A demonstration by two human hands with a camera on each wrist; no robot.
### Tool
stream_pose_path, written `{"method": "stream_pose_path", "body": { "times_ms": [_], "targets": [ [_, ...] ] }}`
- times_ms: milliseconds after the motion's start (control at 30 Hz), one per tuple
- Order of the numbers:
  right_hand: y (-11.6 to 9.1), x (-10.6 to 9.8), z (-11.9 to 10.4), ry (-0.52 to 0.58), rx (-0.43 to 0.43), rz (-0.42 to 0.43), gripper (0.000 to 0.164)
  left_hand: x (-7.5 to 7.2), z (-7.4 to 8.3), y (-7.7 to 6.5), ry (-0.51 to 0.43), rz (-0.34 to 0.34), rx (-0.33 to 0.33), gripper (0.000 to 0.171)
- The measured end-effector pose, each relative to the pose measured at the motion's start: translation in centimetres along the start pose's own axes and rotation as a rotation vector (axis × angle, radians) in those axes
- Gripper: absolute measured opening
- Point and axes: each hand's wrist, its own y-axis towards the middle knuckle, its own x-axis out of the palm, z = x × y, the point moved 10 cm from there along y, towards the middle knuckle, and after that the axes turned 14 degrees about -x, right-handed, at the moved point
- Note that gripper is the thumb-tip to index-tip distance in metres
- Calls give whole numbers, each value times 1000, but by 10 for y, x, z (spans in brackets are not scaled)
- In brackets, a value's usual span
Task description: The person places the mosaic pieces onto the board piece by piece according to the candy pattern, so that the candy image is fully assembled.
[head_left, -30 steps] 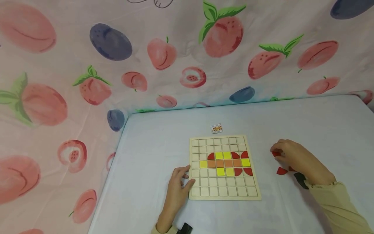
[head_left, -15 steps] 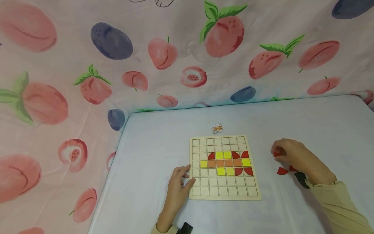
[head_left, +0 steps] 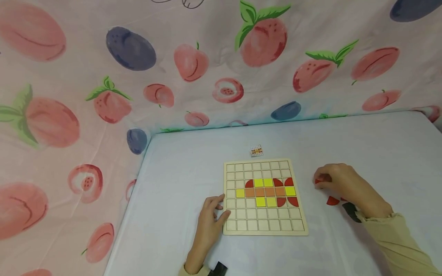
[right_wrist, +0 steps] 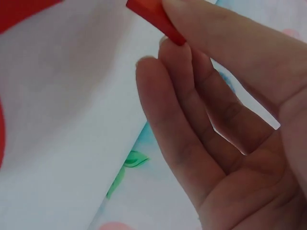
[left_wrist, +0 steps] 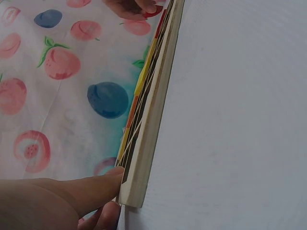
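Note:
A square wooden grid board [head_left: 265, 226] lies on the table, bearing yellow, orange and red tiles in its middle rows. At its left edge rests my left hand [head_left: 208, 220], with thumb and index finger touching the rim. The left wrist view shows that thumb [left_wrist: 98, 189] against the board's side. To the right of the board, my right hand [head_left: 340, 184] pinches a red tile [right_wrist: 156, 17] between thumb and fingers, above the table. The held tile is partly hidden by the fingers. Below that hand lies a red quarter-circle tile [head_left: 333, 201], and another red piece is partly covered by the wrist.
A small printed pattern card [head_left: 256, 151] lies just behind the board. A fruit-print cloth [head_left: 207, 50] hangs behind and to the left of the white-covered table [head_left: 179, 172]. Dark wrist devices show at both sleeves.
My right hand has shifted slightly left, toward the board, carrying the red tile. The left hand and the tiles on the board have stayed where they were.

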Motion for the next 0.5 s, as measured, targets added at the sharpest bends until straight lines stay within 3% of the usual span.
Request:
{"method": "stream_pose_path", "body": {
  "times_ms": [233,500],
  "targets": [
    [8,4,-16,50,0,-24,13,0,0,0,3,3,6,50],
    [19,5,-39,57,-66,-21,15,0,1,0,0,2,0,49]
  ]
}}
